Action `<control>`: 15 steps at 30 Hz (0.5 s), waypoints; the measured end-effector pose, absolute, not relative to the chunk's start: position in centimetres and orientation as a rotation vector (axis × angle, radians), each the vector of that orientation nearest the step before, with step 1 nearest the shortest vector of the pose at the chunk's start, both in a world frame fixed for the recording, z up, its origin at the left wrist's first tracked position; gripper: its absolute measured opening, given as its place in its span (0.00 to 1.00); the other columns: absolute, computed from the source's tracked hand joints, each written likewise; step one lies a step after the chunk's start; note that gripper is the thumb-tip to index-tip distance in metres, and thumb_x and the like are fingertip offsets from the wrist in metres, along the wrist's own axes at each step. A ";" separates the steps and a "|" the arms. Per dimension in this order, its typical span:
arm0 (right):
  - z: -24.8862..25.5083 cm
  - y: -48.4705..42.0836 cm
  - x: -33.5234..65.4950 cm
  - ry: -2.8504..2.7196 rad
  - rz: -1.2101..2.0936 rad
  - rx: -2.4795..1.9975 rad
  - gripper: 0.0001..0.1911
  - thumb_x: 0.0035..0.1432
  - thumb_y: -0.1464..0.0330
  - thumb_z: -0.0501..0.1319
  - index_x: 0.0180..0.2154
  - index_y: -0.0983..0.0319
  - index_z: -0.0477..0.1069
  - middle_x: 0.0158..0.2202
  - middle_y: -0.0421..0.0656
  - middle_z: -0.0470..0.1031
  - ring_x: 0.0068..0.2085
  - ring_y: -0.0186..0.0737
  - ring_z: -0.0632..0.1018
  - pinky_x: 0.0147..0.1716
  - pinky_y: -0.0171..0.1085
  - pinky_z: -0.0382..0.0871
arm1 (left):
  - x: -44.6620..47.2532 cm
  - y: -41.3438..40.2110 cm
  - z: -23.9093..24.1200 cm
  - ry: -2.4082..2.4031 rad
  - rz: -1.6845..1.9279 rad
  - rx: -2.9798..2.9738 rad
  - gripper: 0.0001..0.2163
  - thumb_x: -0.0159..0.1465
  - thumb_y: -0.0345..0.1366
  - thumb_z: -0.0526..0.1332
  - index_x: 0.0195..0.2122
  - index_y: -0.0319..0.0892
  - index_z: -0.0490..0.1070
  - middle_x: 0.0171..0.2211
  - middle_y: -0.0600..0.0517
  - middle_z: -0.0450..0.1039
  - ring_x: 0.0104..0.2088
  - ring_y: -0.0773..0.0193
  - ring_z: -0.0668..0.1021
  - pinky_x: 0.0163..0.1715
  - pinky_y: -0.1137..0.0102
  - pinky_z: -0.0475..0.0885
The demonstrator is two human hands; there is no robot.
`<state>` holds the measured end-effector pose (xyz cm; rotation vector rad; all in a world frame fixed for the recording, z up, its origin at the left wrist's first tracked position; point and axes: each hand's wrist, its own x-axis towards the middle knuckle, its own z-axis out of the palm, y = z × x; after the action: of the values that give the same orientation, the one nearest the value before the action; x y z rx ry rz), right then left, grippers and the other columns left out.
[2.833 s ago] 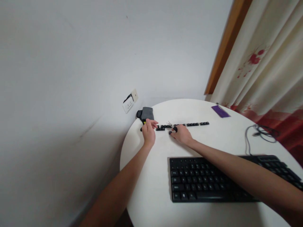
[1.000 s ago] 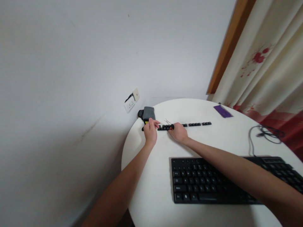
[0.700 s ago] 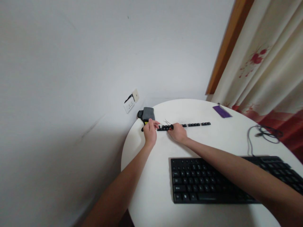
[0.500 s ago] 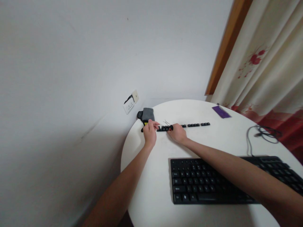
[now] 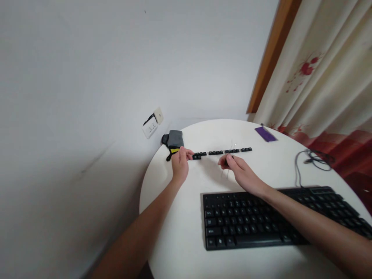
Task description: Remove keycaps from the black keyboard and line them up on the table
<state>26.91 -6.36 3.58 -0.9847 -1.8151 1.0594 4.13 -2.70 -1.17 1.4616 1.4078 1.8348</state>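
1. The black handle of what looks like a wire keycap puller (image 5: 229, 159) is gripped by the fingers of the right hand (image 5: 244, 174); thin wires stick out toward 12 and 7 o'clock, and the tool appears to be held above the white worktop (image 5: 180, 217).
2. From the right hand, a long row of loose black keycaps (image 5: 215, 152) is spread from 10 to 1 o'clock; a shorter keycap row (image 5: 197, 157) is placed in front of its left end, at 9 to 10 o'clock.
3. The left hand (image 5: 180, 164) is kept at 9 o'clock from the right, its loosely bent fingers just beside the short row; whether anything is touched or pinched there cannot be told.
4. The keyboard (image 5: 247, 221) is set at 5 o'clock from the right hand, partly covered by the forearm; its far edge seems bare of caps.
5. The step in hand is judged to be handling of the puller between keycap rows and keyboard; no cap can be made out in the wires.
6. For the next move, a firm hold on the handle seems called for; should a key be approached, the wires would need squaring over that key alone, with neighbouring caps and the lined-up rows left undisturbed.
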 end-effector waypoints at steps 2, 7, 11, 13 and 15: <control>3.5 -8.2 28.6 -1.877 1.022 -1.043 0.22 0.70 0.56 0.45 0.39 0.61 0.72 0.36 0.44 0.74 0.39 0.40 0.74 0.43 0.39 0.68 | 4.6 -3.1 -0.9 1.382 1.782 1.536 0.27 0.70 0.49 0.47 0.23 0.40 0.75 0.19 0.51 0.69 0.22 0.67 0.69 0.24 0.70 0.61; 2.4 -10.6 31.3 -1.997 1.024 -1.056 0.13 0.69 0.61 0.51 0.37 0.60 0.70 0.33 0.41 0.73 0.37 0.39 0.73 0.41 0.37 0.66 | 5.4 -4.0 -0.7 1.323 1.660 1.686 0.27 0.71 0.48 0.46 0.25 0.40 0.76 0.19 0.51 0.69 0.22 0.66 0.69 0.25 0.69 0.61; 1.8 -10.8 31.9 -2.041 1.027 -1.021 0.10 0.68 0.63 0.53 0.37 0.60 0.70 0.33 0.42 0.74 0.37 0.39 0.74 0.41 0.38 0.67 | 5.6 -4.1 -0.9 1.317 1.627 1.713 0.26 0.71 0.48 0.47 0.25 0.41 0.76 0.18 0.51 0.68 0.22 0.66 0.68 0.24 0.69 0.61; 1.7 -10.8 31.9 -2.081 1.047 -0.976 0.10 0.67 0.64 0.54 0.37 0.60 0.71 0.34 0.43 0.75 0.37 0.40 0.75 0.42 0.39 0.68 | 5.7 -4.0 -1.0 1.312 1.627 1.705 0.26 0.71 0.49 0.47 0.25 0.41 0.76 0.18 0.51 0.67 0.21 0.66 0.67 0.23 0.70 0.61; 1.6 -10.9 31.7 -2.117 1.064 -0.928 0.10 0.67 0.64 0.54 0.36 0.61 0.71 0.34 0.43 0.76 0.37 0.40 0.75 0.42 0.39 0.68 | 5.8 -4.0 -0.9 1.299 1.633 1.699 0.26 0.71 0.49 0.48 0.25 0.41 0.76 0.18 0.51 0.67 0.21 0.67 0.67 0.23 0.70 0.61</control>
<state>31.68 -10.89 1.64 -0.9279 -2.1165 1.0635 5.81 -4.01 -0.92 1.6988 1.2994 1.6329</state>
